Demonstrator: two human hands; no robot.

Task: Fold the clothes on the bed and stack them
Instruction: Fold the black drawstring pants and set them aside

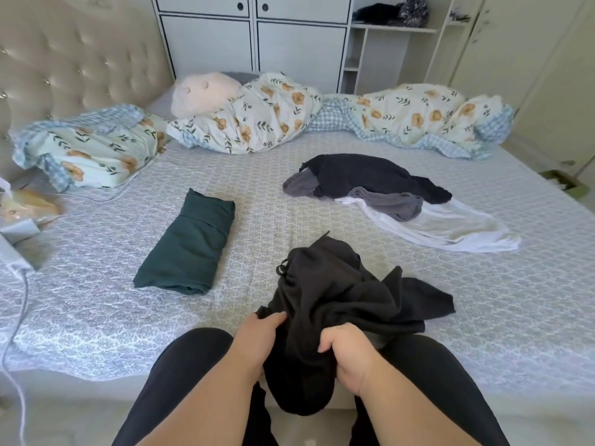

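Black garment lies crumpled at the near edge of the bed, part of it hanging over the edge btwn the person's legs in black trousers; both hands are on it; left hand has fingers curled round a fold on the garment's left side, thumb on top; right hand is bunched tight on the cloth nearer the middle, knuckles up; a thin cord loop shows at the garment's upper left edge.

Further out & to the left, a dark green garment lies folded into a long flat rectangle, apart from the black one, set slightly on a slant; to the right, well apart from it, an unfolded pile: white garment spread flat at the bottom, grey piece lying across it, another black garment heaped behind w/ more grey cloth at its left end.

At the left edge of the bed, a white cable trails down; items beside it are too blurred to tell.

Far side: floral quilt w/ blue check lining bunched along the bed; matching pillow at left by the tufted beige headboard; pale plush toy resting on the quilt; behind, a white cabinet w/ dark-trimmed doors, open shelf to its right holding dark items.
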